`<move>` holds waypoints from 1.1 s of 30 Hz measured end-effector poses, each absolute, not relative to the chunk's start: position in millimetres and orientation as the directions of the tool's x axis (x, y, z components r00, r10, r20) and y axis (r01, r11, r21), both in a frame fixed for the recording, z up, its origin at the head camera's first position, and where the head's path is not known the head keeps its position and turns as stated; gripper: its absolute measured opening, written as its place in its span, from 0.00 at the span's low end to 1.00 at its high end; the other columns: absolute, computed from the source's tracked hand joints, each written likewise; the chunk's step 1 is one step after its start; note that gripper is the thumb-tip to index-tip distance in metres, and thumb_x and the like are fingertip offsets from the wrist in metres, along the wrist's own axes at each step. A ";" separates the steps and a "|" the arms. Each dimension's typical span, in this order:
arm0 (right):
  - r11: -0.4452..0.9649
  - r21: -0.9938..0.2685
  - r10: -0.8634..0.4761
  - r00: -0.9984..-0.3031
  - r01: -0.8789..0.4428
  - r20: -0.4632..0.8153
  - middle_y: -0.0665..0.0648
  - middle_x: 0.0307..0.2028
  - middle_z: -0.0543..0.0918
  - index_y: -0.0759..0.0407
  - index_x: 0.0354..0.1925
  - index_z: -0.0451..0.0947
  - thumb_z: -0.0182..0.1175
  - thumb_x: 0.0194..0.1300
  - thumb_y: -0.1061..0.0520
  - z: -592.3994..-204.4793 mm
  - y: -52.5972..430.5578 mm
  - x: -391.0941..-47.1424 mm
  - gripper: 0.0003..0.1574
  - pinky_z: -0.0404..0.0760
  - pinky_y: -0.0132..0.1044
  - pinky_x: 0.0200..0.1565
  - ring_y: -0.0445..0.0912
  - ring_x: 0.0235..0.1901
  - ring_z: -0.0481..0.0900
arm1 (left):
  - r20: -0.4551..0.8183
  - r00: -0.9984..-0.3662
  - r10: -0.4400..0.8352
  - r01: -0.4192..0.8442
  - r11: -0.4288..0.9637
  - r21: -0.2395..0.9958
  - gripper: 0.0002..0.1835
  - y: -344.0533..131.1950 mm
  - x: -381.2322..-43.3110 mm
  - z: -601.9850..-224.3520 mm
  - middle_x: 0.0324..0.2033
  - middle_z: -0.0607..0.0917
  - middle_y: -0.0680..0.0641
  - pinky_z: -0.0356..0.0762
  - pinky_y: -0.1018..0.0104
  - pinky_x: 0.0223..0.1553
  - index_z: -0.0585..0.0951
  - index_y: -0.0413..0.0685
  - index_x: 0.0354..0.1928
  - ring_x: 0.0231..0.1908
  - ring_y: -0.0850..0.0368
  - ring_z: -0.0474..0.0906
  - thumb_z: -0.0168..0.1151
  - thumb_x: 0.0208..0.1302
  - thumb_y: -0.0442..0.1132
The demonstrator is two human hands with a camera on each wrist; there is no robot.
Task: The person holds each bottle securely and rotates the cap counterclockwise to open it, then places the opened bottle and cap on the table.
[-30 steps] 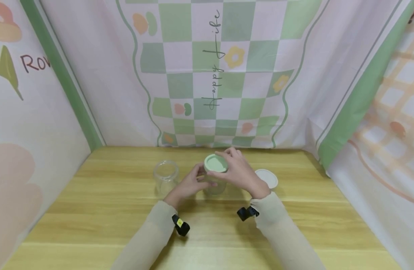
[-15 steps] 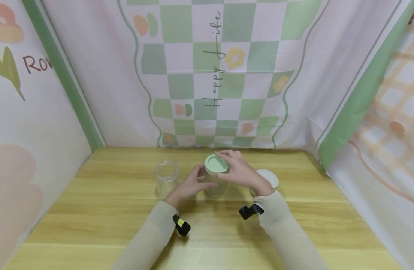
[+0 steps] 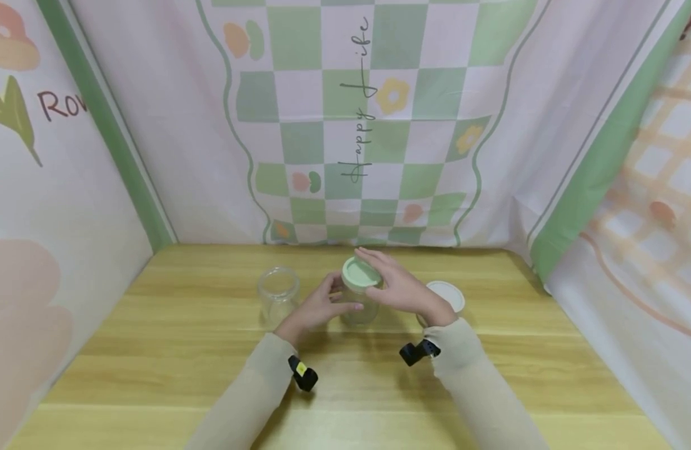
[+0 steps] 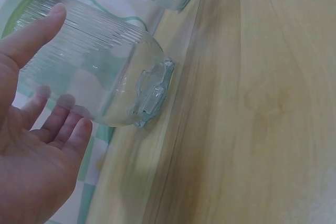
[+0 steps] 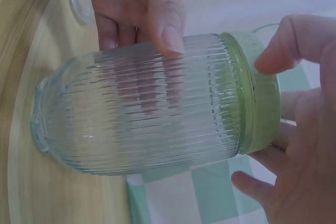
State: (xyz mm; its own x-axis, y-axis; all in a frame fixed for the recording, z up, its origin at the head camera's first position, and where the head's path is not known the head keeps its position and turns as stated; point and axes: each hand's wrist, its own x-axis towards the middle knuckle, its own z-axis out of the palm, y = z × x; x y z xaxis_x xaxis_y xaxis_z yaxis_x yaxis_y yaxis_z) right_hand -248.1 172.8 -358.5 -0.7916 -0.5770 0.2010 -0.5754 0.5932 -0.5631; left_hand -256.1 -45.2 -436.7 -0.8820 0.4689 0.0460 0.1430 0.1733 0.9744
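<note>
A ribbed clear glass jar (image 5: 142, 145) with a green lid (image 3: 358, 274) on its mouth stands upright at mid-table. My left hand (image 3: 317, 307) holds the jar's side, its thumb on the near face and its fingers around the far side, as the left wrist view also shows. At the top, my right hand (image 3: 400, 289) grips the lid by its rim. The right wrist view puts that thumb (image 5: 273, 59) on the lid's side, with fingers partly hidden behind the lid and the little finger held away from it.
Left of my left hand stands a lidless clear glass jar (image 3: 278, 299). A white-lidded container (image 3: 448, 295) stands to the right, partly behind my right wrist. The wooden table (image 3: 345, 400) ends at a checkered curtain (image 3: 345, 144) behind.
My right hand has shifted its hold around the green lid, its fingers now straighter over the top and the wrist slightly farther right. My left hand and the jar stay almost where they were.
</note>
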 end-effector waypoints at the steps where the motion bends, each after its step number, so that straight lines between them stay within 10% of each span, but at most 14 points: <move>1: 0.589 -0.565 -0.580 -0.789 -0.578 0.202 0.60 0.77 0.52 0.54 0.79 0.51 0.58 0.63 0.54 -358.3 172.8 -248.0 0.50 0.63 0.69 0.64 0.62 0.73 0.53 | 0.042 -0.883 0.467 0.139 0.176 0.974 0.47 -45.3 -256.2 -436.7 0.70 0.66 0.47 0.60 0.47 0.70 0.59 0.51 0.74 0.70 0.46 0.60 0.74 0.58 0.54; 14: 0.793 -0.417 -0.312 -0.884 -0.444 0.347 0.61 0.64 0.69 0.53 0.74 0.65 0.59 0.59 0.21 -360.6 158.3 -239.0 0.58 0.73 0.55 0.51 0.56 0.58 0.67 | 0.008 -0.893 0.450 0.115 0.211 0.971 0.46 -46.7 -252.8 -431.3 0.70 0.65 0.49 0.59 0.40 0.69 0.60 0.57 0.73 0.70 0.43 0.59 0.74 0.58 0.55; 33: 0.868 -0.304 -0.260 -0.881 -0.392 0.394 0.60 0.50 0.72 0.58 0.66 0.73 0.63 0.54 0.20 -367.5 154.5 -235.9 0.57 0.70 0.53 0.52 0.53 0.46 0.69 | 0.045 -0.889 0.456 0.145 0.187 0.972 0.43 -45.2 -253.6 -433.9 0.68 0.67 0.49 0.61 0.49 0.70 0.63 0.56 0.71 0.69 0.46 0.61 0.75 0.58 0.53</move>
